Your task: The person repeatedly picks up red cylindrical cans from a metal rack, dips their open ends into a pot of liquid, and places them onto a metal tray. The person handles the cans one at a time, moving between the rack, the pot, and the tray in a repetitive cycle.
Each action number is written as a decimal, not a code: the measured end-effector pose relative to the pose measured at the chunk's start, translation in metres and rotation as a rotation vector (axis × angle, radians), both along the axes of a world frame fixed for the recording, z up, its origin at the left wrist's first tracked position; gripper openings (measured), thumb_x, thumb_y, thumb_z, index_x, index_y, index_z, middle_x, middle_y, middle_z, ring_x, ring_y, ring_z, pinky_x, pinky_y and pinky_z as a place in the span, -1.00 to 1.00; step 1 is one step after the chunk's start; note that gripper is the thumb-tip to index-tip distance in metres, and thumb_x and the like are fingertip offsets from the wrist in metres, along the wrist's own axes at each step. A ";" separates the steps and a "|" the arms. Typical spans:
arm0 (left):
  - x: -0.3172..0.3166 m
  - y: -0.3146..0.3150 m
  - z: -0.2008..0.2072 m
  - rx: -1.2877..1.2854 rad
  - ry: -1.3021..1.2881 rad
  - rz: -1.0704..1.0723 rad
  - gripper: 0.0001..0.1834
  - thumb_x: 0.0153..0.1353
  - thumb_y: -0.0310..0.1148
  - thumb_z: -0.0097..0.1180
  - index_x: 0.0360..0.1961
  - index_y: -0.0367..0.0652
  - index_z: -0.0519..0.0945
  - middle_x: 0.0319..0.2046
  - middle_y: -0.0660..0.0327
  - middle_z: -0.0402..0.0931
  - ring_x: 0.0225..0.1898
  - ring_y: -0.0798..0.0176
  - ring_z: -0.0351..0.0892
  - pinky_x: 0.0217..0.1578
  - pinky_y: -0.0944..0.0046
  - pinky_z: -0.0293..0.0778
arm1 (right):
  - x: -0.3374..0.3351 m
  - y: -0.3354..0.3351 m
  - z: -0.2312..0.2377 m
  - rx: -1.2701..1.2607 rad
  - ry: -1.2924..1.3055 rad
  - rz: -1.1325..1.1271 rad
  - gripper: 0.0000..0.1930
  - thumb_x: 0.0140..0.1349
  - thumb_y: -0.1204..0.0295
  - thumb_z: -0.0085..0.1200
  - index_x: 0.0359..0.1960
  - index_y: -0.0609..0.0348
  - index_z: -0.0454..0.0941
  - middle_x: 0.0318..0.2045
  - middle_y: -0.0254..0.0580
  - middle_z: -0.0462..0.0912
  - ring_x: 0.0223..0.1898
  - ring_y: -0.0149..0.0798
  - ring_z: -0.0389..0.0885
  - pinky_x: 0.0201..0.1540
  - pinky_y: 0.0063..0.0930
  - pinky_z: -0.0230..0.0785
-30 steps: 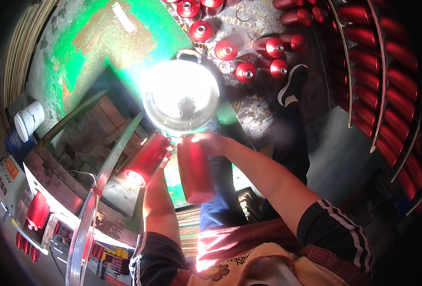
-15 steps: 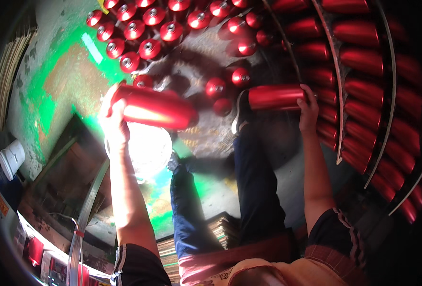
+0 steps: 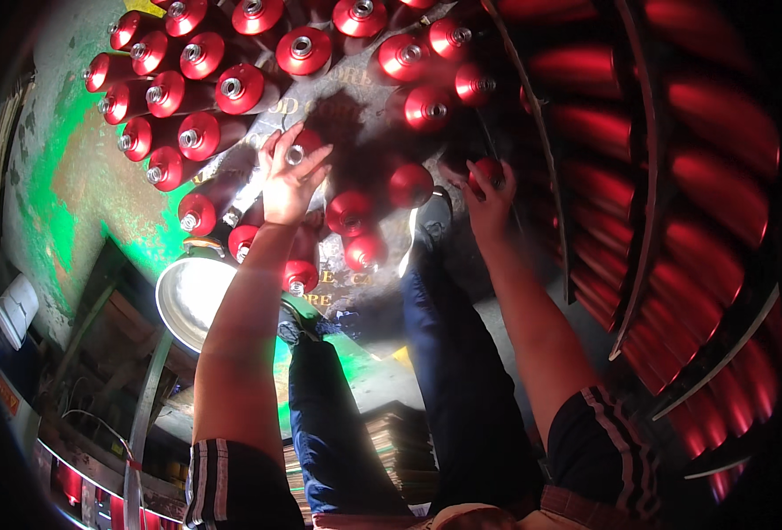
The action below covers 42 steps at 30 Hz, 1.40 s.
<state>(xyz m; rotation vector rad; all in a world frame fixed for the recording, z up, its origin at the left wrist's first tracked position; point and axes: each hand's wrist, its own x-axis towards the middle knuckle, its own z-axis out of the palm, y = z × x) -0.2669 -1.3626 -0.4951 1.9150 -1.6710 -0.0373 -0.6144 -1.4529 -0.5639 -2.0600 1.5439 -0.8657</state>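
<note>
Shiny red metal cylinders with threaded necks, like fire extinguisher bodies, stand upright on the floor. My left hand (image 3: pixel 289 185) has its fingers around the shoulder of one red cylinder (image 3: pixel 308 141), whose neck shows between thumb and fingers. Farther right, my right hand (image 3: pixel 490 208) grips the top of another red cylinder (image 3: pixel 490 170); shadow hides much of its body. Between the hands stand several more, among them a red cylinder (image 3: pixel 410 185) near my right shoe and a red cylinder (image 3: pixel 349 212) nearer my left arm.
A big group of standing cylinders (image 3: pixel 240 88) fills the far left. Stacked red cylinders (image 3: pixel 718 190) lie on their sides along the right, with curved strips (image 3: pixel 647 177) between rows. A glaring white round bowl shape (image 3: pixel 172 296) sits by my left forearm. A white bucket (image 3: pixel 16 309) is far left.
Both cylinders were held lying level in the air; now my hands are on the tops of upright ones. My left hand moved right and farther away, my right hand moved left. The view shifted.
</note>
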 end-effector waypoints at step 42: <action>-0.114 -0.092 0.068 0.089 0.118 -0.267 -0.54 -0.13 -0.33 0.37 -0.11 0.37 0.75 0.30 0.27 0.28 0.29 -0.08 0.25 0.11 0.05 0.46 | 0.041 -0.120 0.079 -0.222 -0.049 0.272 -0.44 -0.06 0.47 0.41 0.04 -0.36 0.65 0.24 -0.10 0.35 0.21 0.05 0.37 0.25 -0.13 0.26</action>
